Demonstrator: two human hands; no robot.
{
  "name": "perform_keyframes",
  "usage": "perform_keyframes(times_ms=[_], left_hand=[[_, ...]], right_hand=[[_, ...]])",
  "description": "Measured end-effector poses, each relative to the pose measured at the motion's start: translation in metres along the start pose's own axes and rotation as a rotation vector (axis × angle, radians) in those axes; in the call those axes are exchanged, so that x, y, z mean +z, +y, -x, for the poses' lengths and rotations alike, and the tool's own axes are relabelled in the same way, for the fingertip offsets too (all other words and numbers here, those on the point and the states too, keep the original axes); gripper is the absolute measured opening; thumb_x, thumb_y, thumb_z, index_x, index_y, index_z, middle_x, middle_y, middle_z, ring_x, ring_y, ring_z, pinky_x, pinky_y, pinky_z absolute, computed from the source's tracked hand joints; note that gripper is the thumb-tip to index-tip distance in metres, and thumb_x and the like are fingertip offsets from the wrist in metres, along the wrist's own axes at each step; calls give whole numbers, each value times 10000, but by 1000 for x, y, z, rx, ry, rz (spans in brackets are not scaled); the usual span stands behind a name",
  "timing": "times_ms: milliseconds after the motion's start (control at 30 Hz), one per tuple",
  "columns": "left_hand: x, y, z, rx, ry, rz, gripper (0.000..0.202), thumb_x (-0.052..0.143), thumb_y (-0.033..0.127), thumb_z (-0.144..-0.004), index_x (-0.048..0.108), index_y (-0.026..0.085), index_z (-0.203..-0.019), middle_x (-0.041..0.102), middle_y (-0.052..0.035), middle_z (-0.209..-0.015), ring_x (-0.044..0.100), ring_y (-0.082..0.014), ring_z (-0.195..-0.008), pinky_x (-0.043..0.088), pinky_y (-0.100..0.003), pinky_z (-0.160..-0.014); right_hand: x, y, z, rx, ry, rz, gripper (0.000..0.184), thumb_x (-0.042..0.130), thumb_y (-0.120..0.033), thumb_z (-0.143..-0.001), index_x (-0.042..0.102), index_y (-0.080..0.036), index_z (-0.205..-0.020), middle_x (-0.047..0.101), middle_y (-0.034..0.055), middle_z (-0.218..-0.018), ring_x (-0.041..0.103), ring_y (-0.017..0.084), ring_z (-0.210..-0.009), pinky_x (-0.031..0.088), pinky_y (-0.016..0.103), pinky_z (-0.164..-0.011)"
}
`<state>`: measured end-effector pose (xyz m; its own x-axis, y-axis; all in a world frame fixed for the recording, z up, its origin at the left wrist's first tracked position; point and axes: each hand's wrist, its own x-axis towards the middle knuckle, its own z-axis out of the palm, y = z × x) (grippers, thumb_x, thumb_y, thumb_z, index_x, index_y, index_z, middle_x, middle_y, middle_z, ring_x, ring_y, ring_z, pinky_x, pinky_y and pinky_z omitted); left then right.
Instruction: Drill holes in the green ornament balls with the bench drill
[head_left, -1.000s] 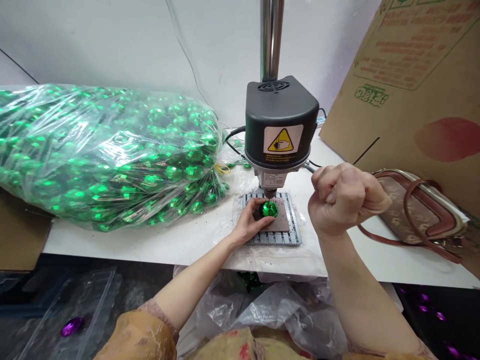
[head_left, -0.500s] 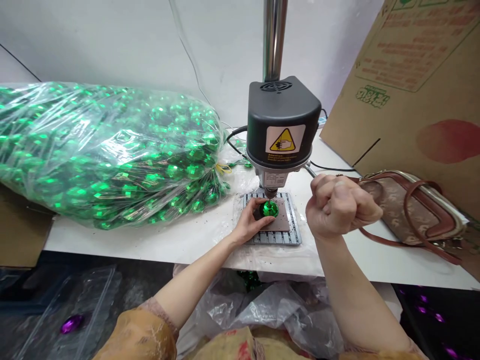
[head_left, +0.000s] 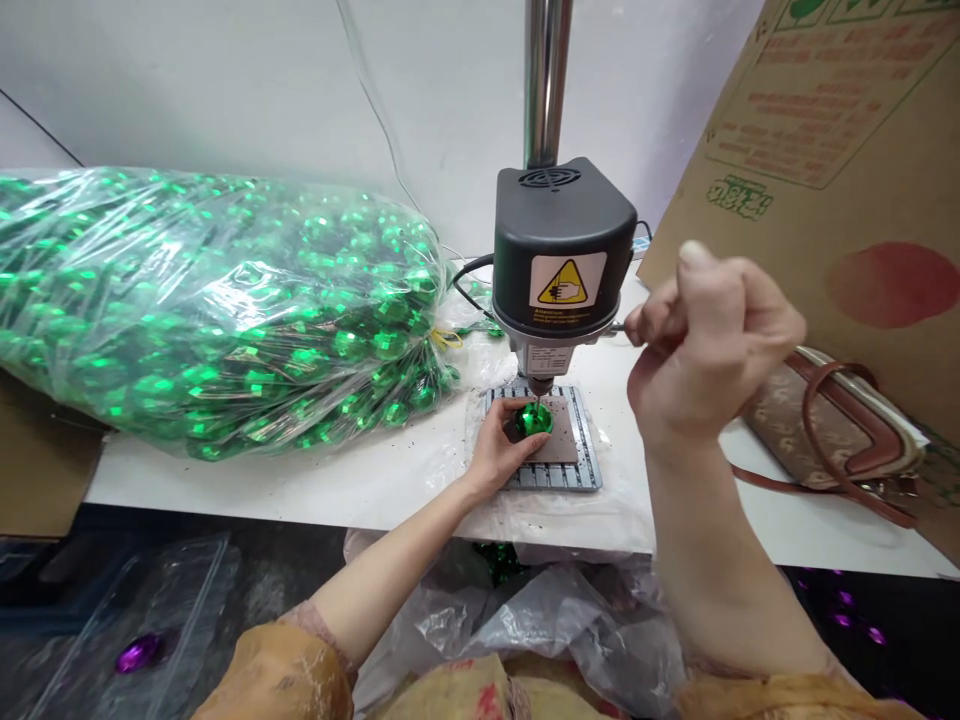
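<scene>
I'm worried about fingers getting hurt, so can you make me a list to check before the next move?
1. Left hand on green piece: ok, touching.
2. Left hand well clear of drill: not ok, very near its tip.
3. Right hand on lever: ok, closed at its end.
4. Drill stopped: cannot tell.
5. Board clean: not ok, speckled.
6. Bag tied: ok, yellow tie.

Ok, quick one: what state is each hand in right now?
Left hand: closed on the green faceted piece, pinched between thumb and fingers.
Right hand: closed in a fist, apparently around the drill lever.
</scene>
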<state>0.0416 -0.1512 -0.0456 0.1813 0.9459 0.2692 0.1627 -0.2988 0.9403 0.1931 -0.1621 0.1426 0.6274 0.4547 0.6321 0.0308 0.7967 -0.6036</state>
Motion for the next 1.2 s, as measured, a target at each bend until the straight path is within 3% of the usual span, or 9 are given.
perform_keyframes(times_ms=[133, 300, 433, 567, 633, 733, 833, 1033, 1200], left_hand=[[-10, 15, 40, 223, 70, -319, 450, 823, 553, -817, 587, 227, -1020, 688, -67, -1001, 662, -243, -939, 512, -374, -809], [-38, 19, 120, 646, -346, -792, 487, 788, 638, -812, 612, 207, -956, 637, -42, -817, 565, -216, -749, 417, -352, -658], [-59, 12, 147, 762, -473, -872, 573, 732, 753, -808, 628, 205, -939, 650, -51, -817, 571, -216, -732, 445, -364, -649], [-74, 13, 90, 830, -413, -819, 230, 588, 391, -1016, 651, 207, -1138, 738, -108, -1035, 689, -268, -1034, 564, -440, -925], [-80, 15, 34, 647, -371, -894, 307, 495, 163, -996, 639, 201, -1264, 731, -152, -1207, 646, -297, -1277, 504, -500, -1109], [-88, 14, -52, 374, -390, -1098, 592, 587, 90, -868, 547, 145, -1456, 602, -232, -1480, 424, -399, -1536, 251, -655, -1274], [-99, 9, -106, 218, -435, -1229, 558, 652, 86, -791, 635, 91, -1349, 703, -257, -1306, 460, -474, -1479, 117, -745, -1268], [-115, 1, -111, 356, -587, -1286, 382, 580, -18, -793, 754, 199, -1055, 763, -131, -919, 651, -361, -1220, 144, -698, -1304], [-111, 11, -68, 382, -329, -1347, 294, 644, 77, -851, 737, 185, -1108, 631, -191, -1438, 298, -464, -1587, 119, -765, -1273]], right_hand=[[7, -5, -19, 60, -65, 12, 482, 715, -337, -845, 364, -218, -536, 395, -85, -433, 364, 33, -396, 283, 240, -410], [4, -2, -19, 44, -75, 1, 458, 729, -345, -828, 387, -227, -547, 431, -86, -440, 377, 37, -399, 301, 251, -408], [4, -1, -17, 31, -64, -6, 451, 730, -343, -836, 395, -227, -556, 442, -86, -453, 388, 35, -408, 308, 250, -412], [4, 0, -17, 8, -76, -20, 441, 704, -311, -873, 394, -217, -574, 444, -89, -458, 384, 22, -395, 304, 226, -394], [3, 1, -16, -8, -85, -17, 443, 684, -300, -893, 385, -211, -579, 433, -90, -461, 388, 14, -395, 306, 209, -393], [3, 3, -15, -22, -74, -13, 427, 638, -265, -922, 378, -205, -589, 421, -85, -474, 401, 12, -413, 310, 200, -407], [1, 4, -14, -21, -80, -5, 413, 609, -258, -942, 377, -202, -604, 421, -79, -488, 406, 19, -427, 307, 206, -416], [-1, 6, -13, -67, -111, 2, 399, 615, -286, -952, 388, -198, -635, 425, -84, -502, 404, 17, -441, 319, 211, -449], [0, 6, -12, -69, -109, 9, 395, 617, -308, -955, 403, -200, -642, 451, -81, -511, 410, 21, -445, 336, 222, -455]])
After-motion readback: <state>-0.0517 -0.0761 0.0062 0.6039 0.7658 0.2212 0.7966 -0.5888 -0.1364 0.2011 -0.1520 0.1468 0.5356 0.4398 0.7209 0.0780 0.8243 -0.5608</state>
